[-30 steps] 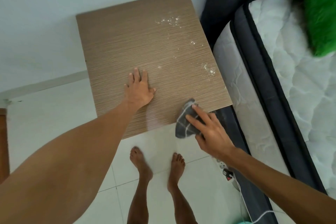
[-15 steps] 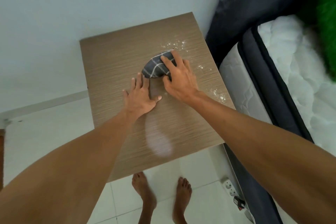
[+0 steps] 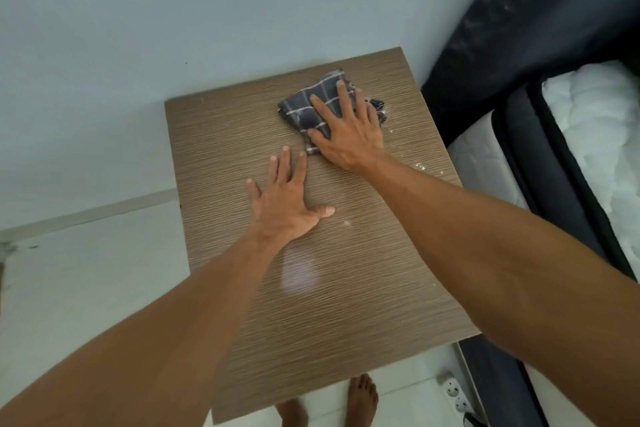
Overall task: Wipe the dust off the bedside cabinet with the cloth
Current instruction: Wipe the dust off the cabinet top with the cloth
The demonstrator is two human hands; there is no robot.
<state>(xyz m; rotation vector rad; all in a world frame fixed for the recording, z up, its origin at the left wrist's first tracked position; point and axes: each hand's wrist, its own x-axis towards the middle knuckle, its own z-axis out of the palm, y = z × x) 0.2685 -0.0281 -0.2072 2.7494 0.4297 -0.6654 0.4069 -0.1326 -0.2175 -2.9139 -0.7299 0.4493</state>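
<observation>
The bedside cabinet [image 3: 225,149] has a brown wood-grain top and stands against the pale wall. A dark grey checked cloth [image 3: 304,109] lies flat on its far right part. My right hand [image 3: 349,132] presses down on the cloth with fingers spread. My left hand [image 3: 289,199] rests flat on the top's middle, palm down, holding nothing. White dust specks [image 3: 419,166] remain near the right edge, and one small speck [image 3: 346,224] lies by my left thumb.
A bed with a white mattress [image 3: 595,135] and dark frame [image 3: 540,184] stands right of the cabinet. A dark headboard [image 3: 519,21] leans on the wall. My bare feet [image 3: 362,399] and a white power strip [image 3: 455,395] are on the tiled floor.
My right hand carried the cloth from the near right corner to the far right part of the top, and it now lies spread flatter. My left hand stayed flat on the top.
</observation>
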